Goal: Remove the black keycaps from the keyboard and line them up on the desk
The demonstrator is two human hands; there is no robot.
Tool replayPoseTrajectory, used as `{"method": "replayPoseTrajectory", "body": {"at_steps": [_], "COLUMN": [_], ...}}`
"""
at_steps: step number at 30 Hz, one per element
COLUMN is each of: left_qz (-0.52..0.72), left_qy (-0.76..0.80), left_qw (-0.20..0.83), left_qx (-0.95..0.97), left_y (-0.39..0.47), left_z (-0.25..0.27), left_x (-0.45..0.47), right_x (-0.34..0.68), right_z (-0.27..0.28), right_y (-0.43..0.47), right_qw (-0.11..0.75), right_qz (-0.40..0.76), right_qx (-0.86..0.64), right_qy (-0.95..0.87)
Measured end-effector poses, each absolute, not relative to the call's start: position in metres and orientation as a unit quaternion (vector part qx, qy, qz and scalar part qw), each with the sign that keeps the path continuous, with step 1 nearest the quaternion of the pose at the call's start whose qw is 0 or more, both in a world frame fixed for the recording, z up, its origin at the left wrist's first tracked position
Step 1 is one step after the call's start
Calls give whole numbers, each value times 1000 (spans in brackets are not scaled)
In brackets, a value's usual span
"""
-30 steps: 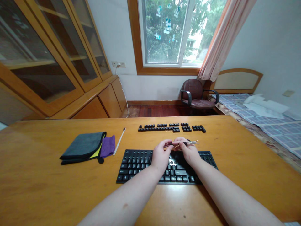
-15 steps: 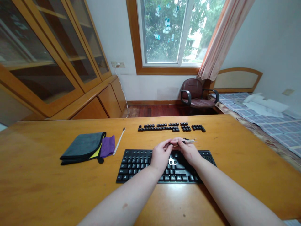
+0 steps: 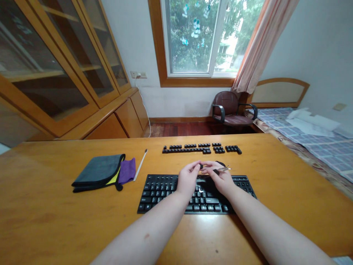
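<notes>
My left hand (image 3: pixel 189 178) hovers over the middle of the black keyboard (image 3: pixel 157 195), pinching a small black keycap (image 3: pixel 201 166) between thumb and fingers. Close beside it, my right hand (image 3: pixel 222 178) is curled around a thin tool with a dark handle and metal wire ends (image 3: pixel 226 168), which looks like a keycap puller. Its fingertips come up near the keycap. Below the hands, part of the keyboard lacks keycaps and bare key switches show there. A dark object (image 3: pixel 220 163) peeks out behind my right fingers; its kind is unclear.
Rows of loose black keycaps (image 3: pixel 187 150) lie beyond the keyboard on the wooden desk (image 3: pixel 110 228). To the left are a folded grey cloth (image 3: pixel 97 171), a purple cloth (image 3: pixel 127 171) and a white toothbrush (image 3: pixel 140 165). Behind the desk stands an armchair (image 3: pixel 227 106).
My fingers have parted slightly, so the keycap in the left hand shows more clearly. The wire tool in my right hand has tilted and dropped a little.
</notes>
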State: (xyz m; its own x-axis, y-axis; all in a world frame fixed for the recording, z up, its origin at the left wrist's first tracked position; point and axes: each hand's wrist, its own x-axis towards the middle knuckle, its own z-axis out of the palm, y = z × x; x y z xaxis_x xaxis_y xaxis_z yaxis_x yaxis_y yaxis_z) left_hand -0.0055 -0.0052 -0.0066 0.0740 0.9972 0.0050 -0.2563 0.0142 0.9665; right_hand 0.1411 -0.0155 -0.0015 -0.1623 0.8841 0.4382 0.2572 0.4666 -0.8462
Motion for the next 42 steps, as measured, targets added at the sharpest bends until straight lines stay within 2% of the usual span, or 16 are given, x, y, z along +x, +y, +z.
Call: {"method": "replayPoseTrajectory", "body": {"at_steps": [3,7,10,18,28,42], "left_qz": [559,582,582,568,550,561], "left_qy": [418,391,366,355,349,384], "left_qw": [583,602,617,626,650,609], "left_qx": [415,382,382,399,392,409], "left_y": [-2,-1,-2,-3,-4,-4], "left_z": [-6,-5,-5,-7,-6,-7], "left_x": [-5,-2,-1,0,1,0], "right_x": [140,141,144,144,145,143], "right_z": [3,5,3,-2,-7,-9], "right_y": [-20,-20,-16,-11,-7,-8], "right_qw": [474,529,525,433,432,443], "right_qz": [285,191,141,108,98,100], "right_qx": [-379,-419,-461,-466,-455,-486], "right_qy": [-742,-713,-702,-764,-773,-747]}}
